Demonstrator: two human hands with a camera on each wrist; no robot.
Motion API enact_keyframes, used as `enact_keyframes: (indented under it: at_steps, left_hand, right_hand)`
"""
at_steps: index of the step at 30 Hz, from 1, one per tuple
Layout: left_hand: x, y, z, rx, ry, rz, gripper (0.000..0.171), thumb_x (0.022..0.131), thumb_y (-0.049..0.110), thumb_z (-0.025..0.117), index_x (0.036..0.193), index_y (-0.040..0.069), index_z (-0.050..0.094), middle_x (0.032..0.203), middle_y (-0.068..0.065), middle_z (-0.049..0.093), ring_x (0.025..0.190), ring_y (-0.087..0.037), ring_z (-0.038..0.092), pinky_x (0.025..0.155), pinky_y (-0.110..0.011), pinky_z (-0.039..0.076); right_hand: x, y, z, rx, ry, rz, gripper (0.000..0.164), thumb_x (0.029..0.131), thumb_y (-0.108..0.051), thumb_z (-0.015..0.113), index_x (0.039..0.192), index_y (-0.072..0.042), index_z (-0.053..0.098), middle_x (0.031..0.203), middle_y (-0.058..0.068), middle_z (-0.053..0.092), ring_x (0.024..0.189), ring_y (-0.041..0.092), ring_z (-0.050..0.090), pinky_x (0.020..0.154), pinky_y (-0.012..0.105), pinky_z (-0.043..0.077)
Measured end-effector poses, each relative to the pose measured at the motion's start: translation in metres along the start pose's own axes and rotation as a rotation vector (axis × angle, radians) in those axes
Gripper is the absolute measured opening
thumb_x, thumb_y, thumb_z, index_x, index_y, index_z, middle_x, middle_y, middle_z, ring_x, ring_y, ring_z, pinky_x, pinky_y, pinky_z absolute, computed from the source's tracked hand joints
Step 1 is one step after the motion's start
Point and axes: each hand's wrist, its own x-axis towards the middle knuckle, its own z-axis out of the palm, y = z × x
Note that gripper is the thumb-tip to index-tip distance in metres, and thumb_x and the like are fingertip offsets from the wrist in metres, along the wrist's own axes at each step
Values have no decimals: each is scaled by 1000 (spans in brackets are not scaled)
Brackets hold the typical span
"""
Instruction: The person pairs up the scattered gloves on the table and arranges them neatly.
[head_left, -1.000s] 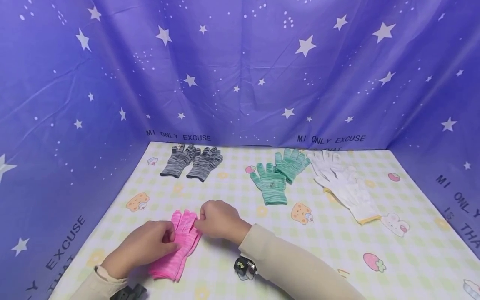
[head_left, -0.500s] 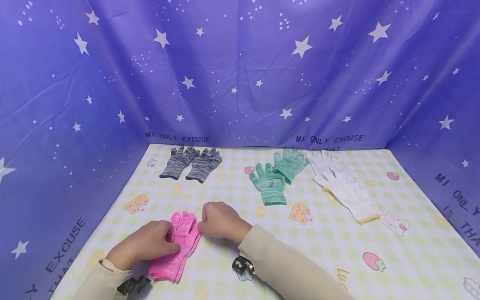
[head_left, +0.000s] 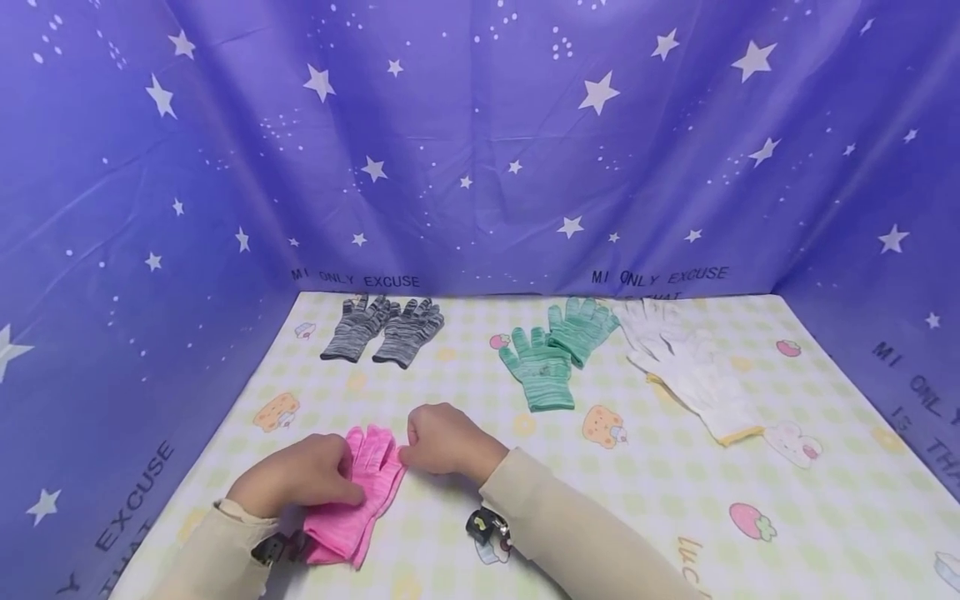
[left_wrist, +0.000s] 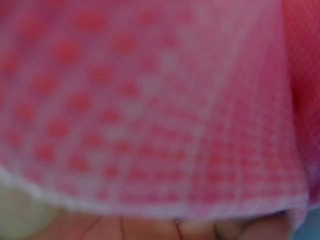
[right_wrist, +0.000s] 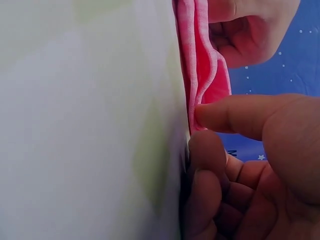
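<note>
Pink gloves (head_left: pixel 378 492), one pair, knitted, in mottled bright pink with paler streaks. Laid one upon the other, slightly offset, the lower glove showing along the right side and at the cuff. Pose: flat overall, fingers directed towards the grey-and-black gloves (head_left: pixel 408 335), cuffs away from them. Location: on the near side of the grey-and-black gloves, well apart. Condition: two layered edges seen from the side, the upper one wavy; close up, rows of red dots, blurred, above a pale cuff edge. Held at the left side by the left hand (head_left: pixel 300 475), right edge pinched by the right hand (head_left: pixel 446 442).
</note>
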Motion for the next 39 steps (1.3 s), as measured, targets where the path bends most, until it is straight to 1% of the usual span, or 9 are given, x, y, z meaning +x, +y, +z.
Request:
enact_keyframes:
  at_steps: [4,7,13,18,24,28,31,34,39]
  left_hand:
    - [-1,-7,1,-22,22,25,27,61,28,75,66,14,53,56,3,49,51,-13,45,46,-27,34]
    - [-3,-8,-4,-18,0,53,28,65,29,78,67,14,54,59,3,50,54,-13,46,48,-28,35]
    - [-1,-3,-22,25,-82,116,30,71,35,79,67,16,57,60,4,53,55,-12,49,52,-29,40]
    - [2,7,-45,-20,-57,237,22,80,29,72,68,17,59,57,6,53,48,-10,51,47,-29,43]
    - [-12,17,-84,-51,44,357,21,89,37,64,76,22,59,61,7,56,51,-8,54,48,-26,43]
    - [-25,18,-102,-60,158,382,21,90,43,62,81,25,59,66,7,57,56,-9,54,52,-25,44]
    - [-23,17,-110,-64,317,324,22,90,44,61,84,23,60,69,4,57,60,-11,53,54,-26,44]
    - [-10,15,-110,-71,464,228,29,89,48,60,87,20,61,70,1,56,60,-15,50,55,-29,42]
    - [21,7,-100,-50,598,123,32,90,47,58,92,16,60,72,-2,56,60,-17,48,57,-31,38]
  right_hand:
    - [1,0,2,1,7,-5,26,79,-31,69,61,-20,54,47,-8,53,46,10,52,49,26,40]
    - [3,0,2,0,10,-10,26,79,-31,69,61,-20,54,47,-9,52,46,10,52,49,26,40]
    - [6,0,3,-6,8,-27,27,79,-32,68,59,-21,54,47,-10,50,48,9,50,48,25,39]
    - [7,0,4,63,-18,2,31,81,-36,61,57,-20,50,44,-8,49,43,11,48,47,26,39]
    - [3,-5,4,131,-52,42,29,80,-38,61,59,-19,54,43,-6,54,42,13,52,47,28,42]
    - [2,-6,2,119,-57,47,28,80,-38,64,60,-20,55,44,-7,54,43,13,52,48,28,42]
    - [1,-5,-2,111,-50,53,28,81,-37,64,60,-20,55,44,-7,54,43,13,53,49,27,42]
    - [1,-4,-4,131,-51,59,28,82,-36,63,60,-19,56,44,-6,55,43,13,53,49,27,42]
    - [5,3,-9,237,-67,120,32,85,-36,61,61,-15,56,46,1,57,41,16,53,45,28,42]
